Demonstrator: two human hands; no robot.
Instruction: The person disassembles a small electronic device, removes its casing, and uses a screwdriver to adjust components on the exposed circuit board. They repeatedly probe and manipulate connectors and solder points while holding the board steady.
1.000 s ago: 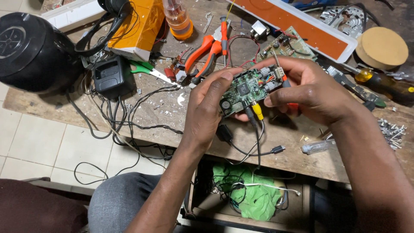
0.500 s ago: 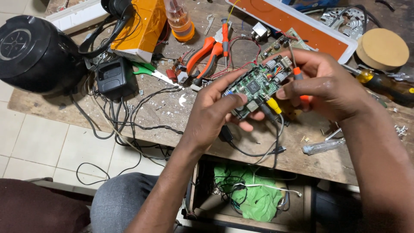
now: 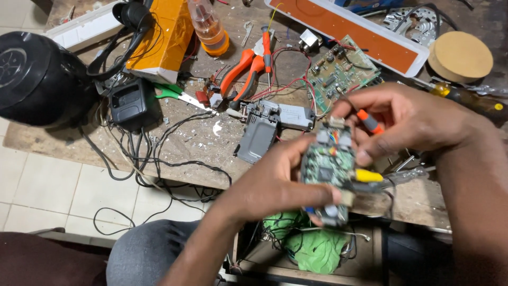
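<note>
My left hand (image 3: 275,182) grips a small green circuit board (image 3: 329,164) with grey connectors and a yellow socket, held upright above the front edge of the wooden workbench (image 3: 201,143). My right hand (image 3: 407,119) touches the board's top edge with its fingertips and holds a small orange-handled tool (image 3: 369,122) between the fingers. Thin wires hang from the board's lower end.
On the bench lie orange pliers (image 3: 241,71), a grey plastic housing (image 3: 264,127), another green circuit board (image 3: 338,69), a black adapter (image 3: 129,103) with tangled cables, a round black speaker (image 3: 37,79), an orange box (image 3: 161,37) and a long white-and-orange tray (image 3: 352,32). Green cloth (image 3: 312,246) fills a drawer below.
The view has come closer. Both hands have turned the green board from lying flat to standing upright and drawn it toward me, over the bench's front edge.
</note>
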